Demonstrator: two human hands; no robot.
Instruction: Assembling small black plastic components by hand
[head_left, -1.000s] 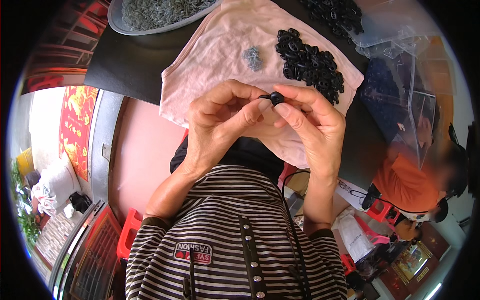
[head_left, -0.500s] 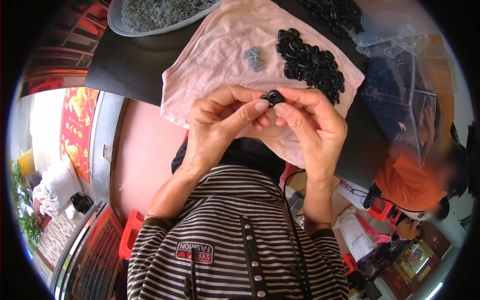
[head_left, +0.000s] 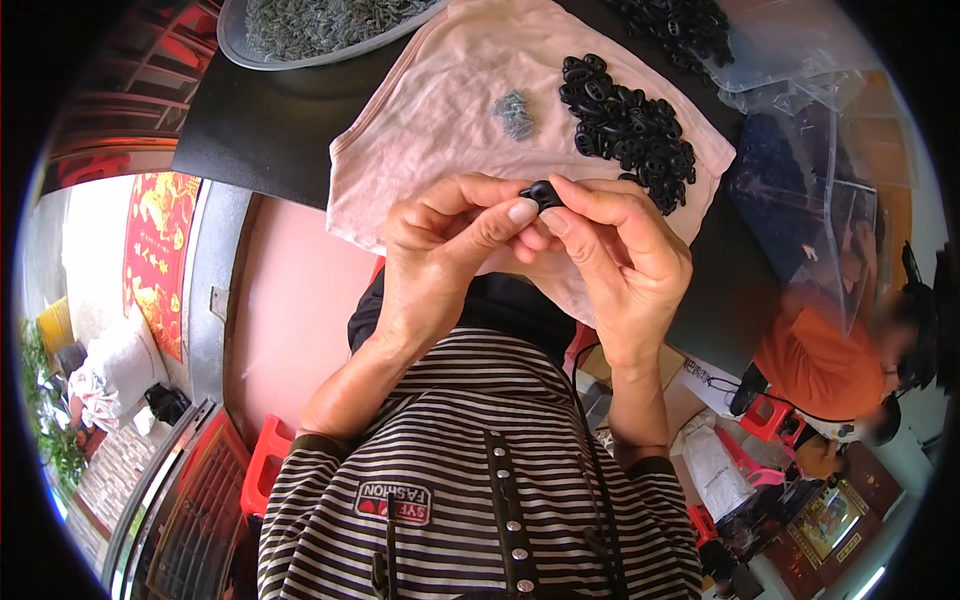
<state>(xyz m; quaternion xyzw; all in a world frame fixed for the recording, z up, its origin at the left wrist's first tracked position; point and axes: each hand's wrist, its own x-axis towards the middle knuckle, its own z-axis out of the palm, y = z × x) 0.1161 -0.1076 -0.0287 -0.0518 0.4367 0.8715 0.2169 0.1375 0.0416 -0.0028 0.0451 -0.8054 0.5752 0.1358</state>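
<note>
Between my two hands, above the near part of a pink cloth [head_left: 420,130], is a small black oval plastic piece [head_left: 541,193]. My left hand [head_left: 445,235] pinches its left side between thumb and forefinger. From the right, the thumb and forefinger of my right hand [head_left: 625,235] grip it too, hiding part of it. Beyond my hands lies a small heap of tiny grey metal parts [head_left: 514,115]. To its right a pile of black oval pieces with holes [head_left: 630,125] spreads over the cloth.
A clear tub [head_left: 300,66] heaped with tiny grey parts stands at the far left of the black table [head_left: 260,130]. More black pieces [head_left: 675,30] lie at the far right, beside clear plastic bags [head_left: 800,110]. A person in orange [head_left: 825,360] sits at the right; a red stool [head_left: 268,460] stands at left.
The black piece has turned slightly between my fingertips, and my right thumb and forefinger have closed further over it. Both hands keep nearly the same place.
</note>
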